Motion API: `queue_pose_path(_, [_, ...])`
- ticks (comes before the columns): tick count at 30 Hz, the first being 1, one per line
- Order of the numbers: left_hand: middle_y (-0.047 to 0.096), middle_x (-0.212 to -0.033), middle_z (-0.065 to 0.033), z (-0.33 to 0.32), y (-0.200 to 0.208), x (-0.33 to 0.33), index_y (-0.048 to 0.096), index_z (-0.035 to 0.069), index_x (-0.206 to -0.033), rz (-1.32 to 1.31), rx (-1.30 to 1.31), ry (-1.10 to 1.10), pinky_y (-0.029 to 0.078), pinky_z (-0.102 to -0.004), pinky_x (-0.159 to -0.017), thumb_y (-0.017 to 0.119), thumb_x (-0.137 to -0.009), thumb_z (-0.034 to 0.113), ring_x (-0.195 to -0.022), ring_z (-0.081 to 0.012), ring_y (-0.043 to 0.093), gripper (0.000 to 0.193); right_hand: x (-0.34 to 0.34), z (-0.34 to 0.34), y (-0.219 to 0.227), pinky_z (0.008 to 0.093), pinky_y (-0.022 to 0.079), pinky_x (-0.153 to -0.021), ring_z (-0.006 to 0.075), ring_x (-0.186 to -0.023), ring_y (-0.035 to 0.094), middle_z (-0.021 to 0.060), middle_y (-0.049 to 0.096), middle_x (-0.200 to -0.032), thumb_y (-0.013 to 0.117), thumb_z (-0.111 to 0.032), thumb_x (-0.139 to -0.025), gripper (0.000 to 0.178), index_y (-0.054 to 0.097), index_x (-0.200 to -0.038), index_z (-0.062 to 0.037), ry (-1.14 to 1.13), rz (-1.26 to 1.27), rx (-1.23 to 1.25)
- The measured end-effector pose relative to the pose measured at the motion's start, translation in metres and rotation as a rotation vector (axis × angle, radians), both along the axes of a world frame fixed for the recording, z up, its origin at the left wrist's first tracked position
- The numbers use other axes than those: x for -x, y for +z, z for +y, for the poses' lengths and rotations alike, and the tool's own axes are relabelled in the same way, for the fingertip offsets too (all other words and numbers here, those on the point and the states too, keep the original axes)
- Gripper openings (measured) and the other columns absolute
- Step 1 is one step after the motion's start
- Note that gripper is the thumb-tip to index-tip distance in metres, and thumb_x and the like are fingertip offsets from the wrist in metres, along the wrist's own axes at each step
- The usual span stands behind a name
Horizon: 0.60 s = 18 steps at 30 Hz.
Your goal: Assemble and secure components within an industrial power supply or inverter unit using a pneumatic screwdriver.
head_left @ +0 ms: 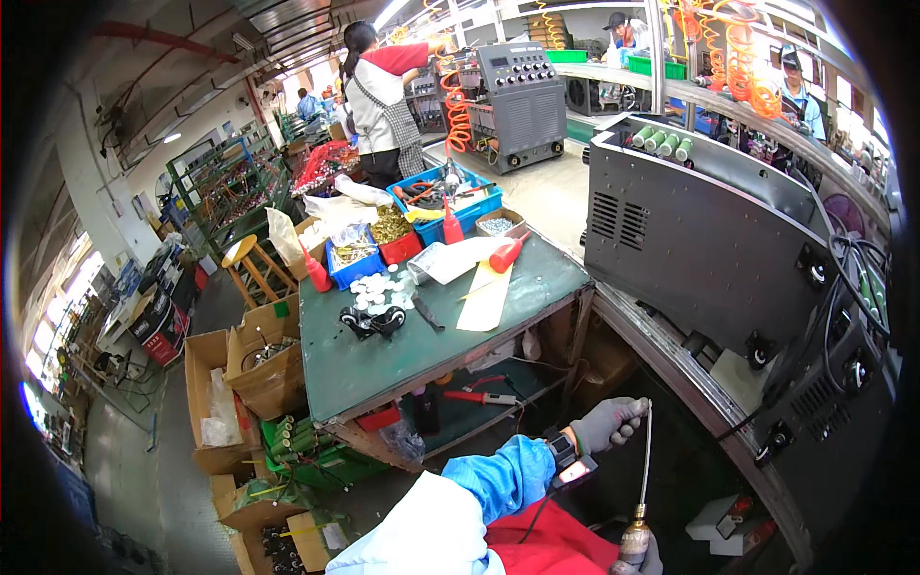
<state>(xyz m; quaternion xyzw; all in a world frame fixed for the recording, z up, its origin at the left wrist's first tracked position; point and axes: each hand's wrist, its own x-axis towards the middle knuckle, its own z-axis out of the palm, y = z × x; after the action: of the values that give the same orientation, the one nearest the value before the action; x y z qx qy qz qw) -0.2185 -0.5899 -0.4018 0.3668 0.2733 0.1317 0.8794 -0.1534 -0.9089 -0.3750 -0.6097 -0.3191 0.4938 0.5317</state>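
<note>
My left hand [610, 425], in a grey glove, is closed with its fingertips pinched at the upper tip of a long thin driver bit [647, 460]. Whether a screw sits between those fingers is too small to make out. The bit stands nearly upright from a power screwdriver [634, 539] with a metallic, brownish body. My right hand [654, 558], also gloved and partly cut off by the lower edge, is wrapped round that body. To the right of both hands is a dark grey machine housing [704, 240] with vent slots and small black casters [813, 266].
A green-topped bench [355, 383] at left bears black casters [372, 322], white discs [379, 290], red squeeze bottles [451, 225] and a blue tool bin [489, 203]. Cardboard boxes [206, 383] stand beside it. A metal rail [671, 364] runs under the housing. A person [379, 105] works beyond.
</note>
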Motion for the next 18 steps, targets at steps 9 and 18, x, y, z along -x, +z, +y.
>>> queue_pose_path(9, [0.047,-0.067,0.0062,0.002,0.008,0.009,0.058,0.01,-0.093,-0.052,0.067,0.096,0.028,-0.0152,-0.039,0.059,-0.098,0.042,-0.05,-0.0019,0.037,0.032,0.004,-0.02,-0.021,0.0317,0.047,-0.094,0.0215,-0.108,0.057,0.0124,0.056,-0.124,0.063,-0.007,-0.084,0.07,0.034,-0.147,-0.0014,0.067,-0.149,0.05])
queue_pose_path(18, [0.051,-0.066,0.0054,0.002,0.041,0.015,0.062,0.009,-0.089,0.096,-0.437,-0.105,0.029,-0.0172,-0.039,0.058,-0.097,0.038,-0.048,-0.001,0.041,0.031,0.008,-0.041,-0.021,0.0299,0.045,-0.096,0.0207,-0.111,0.055,0.0091,0.056,-0.125,0.067,-0.013,-0.086,0.073,0.032,-0.149,-0.0048,0.015,-0.154,0.067])
